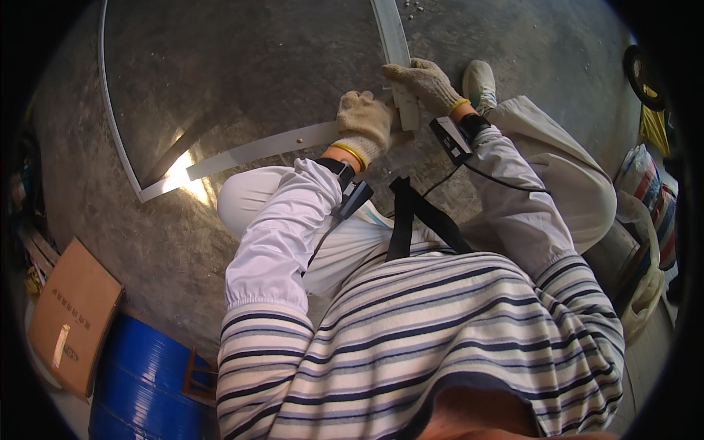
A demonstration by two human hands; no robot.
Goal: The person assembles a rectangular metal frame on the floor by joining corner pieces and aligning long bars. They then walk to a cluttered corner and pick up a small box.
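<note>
A large grey metal frame (253, 149) lies on the floor ahead of me, its near right corner between my hands. My left hand (364, 123), in a beige knitted work glove, is closed over the near bar just left of that corner. On the other side, my right hand (431, 86) wears the same kind of glove and grips the right-hand bar (391, 37) just above the corner. Its fingers reach across the bar's top. Gloves and fingers hide part of the joint, so I cannot make out how the bars meet. Both wrists carry strapped black devices with cables.
Bright light reflects off the dark concrete floor (242, 66) near the frame's left corner. A cardboard box (77, 315) and a blue drum (150, 381) stand at the lower left. At the right are striped woven sacks (638, 176) and a black ring-shaped object (642, 77). Small bits (416, 7) lie scattered at the top.
</note>
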